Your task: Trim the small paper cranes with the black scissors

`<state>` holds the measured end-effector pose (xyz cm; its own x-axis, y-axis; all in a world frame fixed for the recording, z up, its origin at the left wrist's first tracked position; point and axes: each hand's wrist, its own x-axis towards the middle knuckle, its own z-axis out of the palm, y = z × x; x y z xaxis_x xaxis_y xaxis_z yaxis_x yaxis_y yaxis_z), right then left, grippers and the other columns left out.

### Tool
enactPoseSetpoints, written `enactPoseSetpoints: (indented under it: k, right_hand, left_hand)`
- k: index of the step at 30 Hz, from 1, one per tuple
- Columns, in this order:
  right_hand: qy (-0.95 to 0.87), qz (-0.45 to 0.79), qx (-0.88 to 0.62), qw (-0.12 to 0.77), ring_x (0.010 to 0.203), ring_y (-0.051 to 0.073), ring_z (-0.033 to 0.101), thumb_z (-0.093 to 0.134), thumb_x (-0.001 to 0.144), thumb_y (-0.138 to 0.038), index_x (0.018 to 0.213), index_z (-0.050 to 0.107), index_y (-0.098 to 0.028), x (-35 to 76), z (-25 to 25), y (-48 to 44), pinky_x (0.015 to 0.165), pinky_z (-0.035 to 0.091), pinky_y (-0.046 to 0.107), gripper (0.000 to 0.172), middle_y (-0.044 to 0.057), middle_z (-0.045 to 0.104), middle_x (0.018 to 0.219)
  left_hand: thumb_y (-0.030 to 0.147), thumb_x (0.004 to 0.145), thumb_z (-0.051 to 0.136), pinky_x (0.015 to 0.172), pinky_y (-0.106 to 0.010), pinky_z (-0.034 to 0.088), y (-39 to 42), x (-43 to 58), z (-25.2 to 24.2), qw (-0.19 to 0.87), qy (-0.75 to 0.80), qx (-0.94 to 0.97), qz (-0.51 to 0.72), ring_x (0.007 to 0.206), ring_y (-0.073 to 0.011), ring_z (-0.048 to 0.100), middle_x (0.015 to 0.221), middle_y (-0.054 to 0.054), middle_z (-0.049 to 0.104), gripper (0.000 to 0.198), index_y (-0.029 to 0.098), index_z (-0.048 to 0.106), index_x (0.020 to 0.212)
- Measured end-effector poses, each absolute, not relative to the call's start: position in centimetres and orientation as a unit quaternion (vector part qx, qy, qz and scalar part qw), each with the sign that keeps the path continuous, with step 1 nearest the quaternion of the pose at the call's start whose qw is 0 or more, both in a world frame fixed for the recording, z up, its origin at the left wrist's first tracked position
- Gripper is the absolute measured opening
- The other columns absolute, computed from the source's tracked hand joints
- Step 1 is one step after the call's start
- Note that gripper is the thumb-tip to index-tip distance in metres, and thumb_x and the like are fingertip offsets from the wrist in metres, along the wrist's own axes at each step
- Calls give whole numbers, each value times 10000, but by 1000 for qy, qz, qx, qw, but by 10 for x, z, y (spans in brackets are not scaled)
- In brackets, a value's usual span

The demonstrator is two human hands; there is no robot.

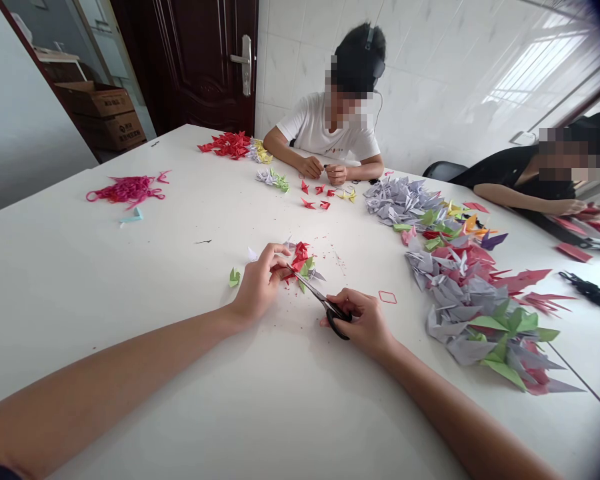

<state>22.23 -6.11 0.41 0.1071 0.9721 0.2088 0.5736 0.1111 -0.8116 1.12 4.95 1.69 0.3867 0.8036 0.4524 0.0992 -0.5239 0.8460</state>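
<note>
My left hand (258, 283) pinches a small red folded paper piece (286, 272) on the white table (130, 280). My right hand (363, 322) grips black-handled scissors (325, 307), whose blades reach up-left to that red piece. Just beyond the blades lies a little cluster of red, green and grey paper cranes (304, 261). A single green crane (235, 277) rests left of my left hand. A red rubber band (387, 297) lies right of the scissors. Tiny red paper scraps are scattered around the cutting spot.
A long heap of grey, red and green cranes (460, 280) runs along the right side. Pink bands (127, 190) lie far left. A person in white (330, 130) sits opposite, handling small pieces; another person in black (530, 177) sits at the right. More red cranes (230, 145) lie at the back.
</note>
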Motion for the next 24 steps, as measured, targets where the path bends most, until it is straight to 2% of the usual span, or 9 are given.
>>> enactPoseSetpoints:
  k: [8,24]
  right_hand:
    - [-634,210,-622,410,536,107,414,784,679,-338,817,653,-194,221,5,-62,527,412,251,238,-43,505,576]
    - [-640,182,-624,409,531,104,381,767,704,-344,808,643,-204,220,3,-61,501,347,250,214,-49,494,572]
  left_hand:
    - [167,927,518,789,-299,570,51,11,15,393,299,736,463,783,-147,718,817,16,722,172,244,497,1079]
    - [142,908,505,777,-298,574,51,12,15,426,301,715,464,791,-147,716,824,11,727,188,242,494,1067]
